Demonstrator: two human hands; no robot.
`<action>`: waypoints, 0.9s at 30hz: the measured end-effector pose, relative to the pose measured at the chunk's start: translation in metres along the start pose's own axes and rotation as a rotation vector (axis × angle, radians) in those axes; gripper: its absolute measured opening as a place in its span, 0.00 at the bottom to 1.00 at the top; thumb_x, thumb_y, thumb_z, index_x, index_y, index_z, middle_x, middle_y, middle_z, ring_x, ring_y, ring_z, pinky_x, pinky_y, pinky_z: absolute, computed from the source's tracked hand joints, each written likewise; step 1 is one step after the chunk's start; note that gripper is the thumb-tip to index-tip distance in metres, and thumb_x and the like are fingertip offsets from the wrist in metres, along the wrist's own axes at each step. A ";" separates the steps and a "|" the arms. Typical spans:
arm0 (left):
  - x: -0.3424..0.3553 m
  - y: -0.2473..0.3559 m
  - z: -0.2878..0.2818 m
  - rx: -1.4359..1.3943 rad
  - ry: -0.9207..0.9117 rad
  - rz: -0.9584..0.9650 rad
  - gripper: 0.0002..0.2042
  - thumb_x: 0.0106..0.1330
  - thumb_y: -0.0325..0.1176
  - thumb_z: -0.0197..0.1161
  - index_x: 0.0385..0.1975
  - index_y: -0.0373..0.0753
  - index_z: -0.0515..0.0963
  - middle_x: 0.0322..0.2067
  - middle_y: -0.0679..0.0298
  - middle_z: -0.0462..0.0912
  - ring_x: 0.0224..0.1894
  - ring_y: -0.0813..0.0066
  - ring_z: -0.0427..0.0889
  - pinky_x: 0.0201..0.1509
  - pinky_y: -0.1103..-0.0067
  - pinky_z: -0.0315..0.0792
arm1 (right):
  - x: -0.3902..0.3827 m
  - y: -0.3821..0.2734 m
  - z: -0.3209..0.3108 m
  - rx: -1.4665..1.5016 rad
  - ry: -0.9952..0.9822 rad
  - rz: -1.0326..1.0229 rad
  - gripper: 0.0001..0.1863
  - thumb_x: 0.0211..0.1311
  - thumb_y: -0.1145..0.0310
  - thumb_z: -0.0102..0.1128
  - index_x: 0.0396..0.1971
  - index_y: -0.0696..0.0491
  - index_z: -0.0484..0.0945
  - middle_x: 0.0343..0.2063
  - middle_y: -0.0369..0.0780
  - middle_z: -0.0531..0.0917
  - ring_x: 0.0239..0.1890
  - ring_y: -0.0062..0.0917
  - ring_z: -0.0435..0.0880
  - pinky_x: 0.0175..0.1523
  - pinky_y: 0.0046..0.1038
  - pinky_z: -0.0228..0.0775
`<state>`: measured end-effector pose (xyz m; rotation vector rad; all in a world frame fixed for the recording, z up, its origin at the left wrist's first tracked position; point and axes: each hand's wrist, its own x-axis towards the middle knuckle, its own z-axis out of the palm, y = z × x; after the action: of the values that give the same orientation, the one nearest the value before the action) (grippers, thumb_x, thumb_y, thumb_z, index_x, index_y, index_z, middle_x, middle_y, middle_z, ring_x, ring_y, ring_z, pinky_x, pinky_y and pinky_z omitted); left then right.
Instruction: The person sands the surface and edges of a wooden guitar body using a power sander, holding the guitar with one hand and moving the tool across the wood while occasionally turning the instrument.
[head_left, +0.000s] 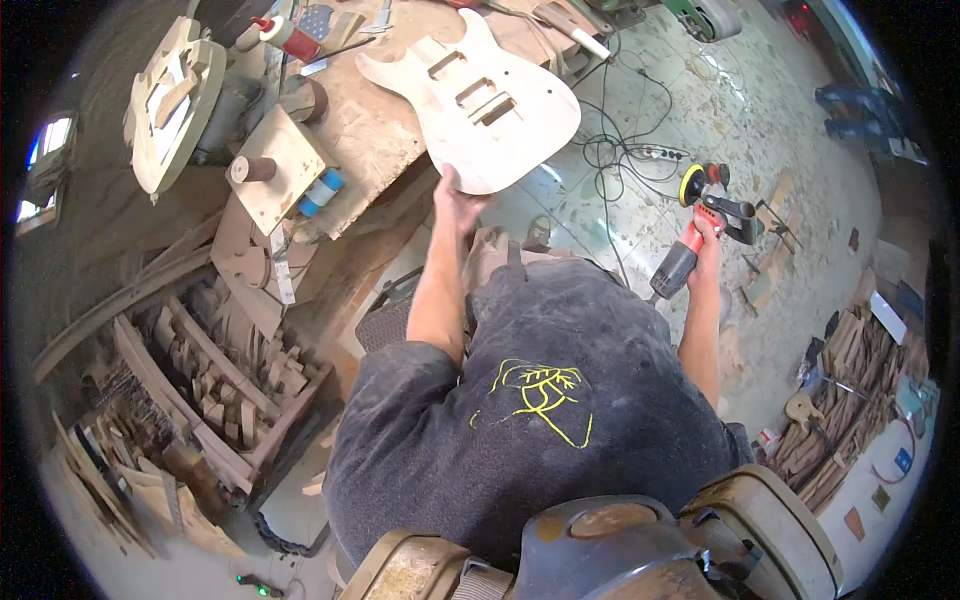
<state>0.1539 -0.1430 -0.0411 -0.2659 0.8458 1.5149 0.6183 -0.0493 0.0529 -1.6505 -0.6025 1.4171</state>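
A pale wooden electric guitar body [540, 115], with rectangular pickup cutouts and two horns, lies on the workbench and juts past its right edge. My left hand [457, 205] grips its near edge, the thumb side against the rim and the other fingers mostly hidden. Off to the right, my right hand [707, 238] is closed around a red and black power sander [682, 258]. Its round yellow-edged pad [692, 186] points up and away from the guitar body, well apart from it.
The dusty workbench [365, 165] carries a red and white glue bottle [288, 38] and a blue-wrapped roll [320, 192]. Another guitar body [175, 110] stands at far left. Black cables [610, 150] tangle on the floor. Wood offcuts fill a bin [290, 425] at lower left.
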 end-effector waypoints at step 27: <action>0.031 0.103 0.063 1.169 -0.158 0.021 0.25 0.73 0.52 0.60 0.41 0.29 0.83 0.31 0.57 0.88 0.29 0.69 0.87 0.36 0.74 0.81 | -0.121 0.024 0.126 -0.521 0.087 -0.379 0.23 0.51 0.64 0.74 0.47 0.58 0.80 0.39 0.37 0.86 0.39 0.20 0.84 0.46 0.28 0.76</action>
<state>0.0727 -0.0696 0.0186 0.7108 1.4448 0.8340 0.4649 -0.1220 0.0999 -1.8501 -1.2389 0.9519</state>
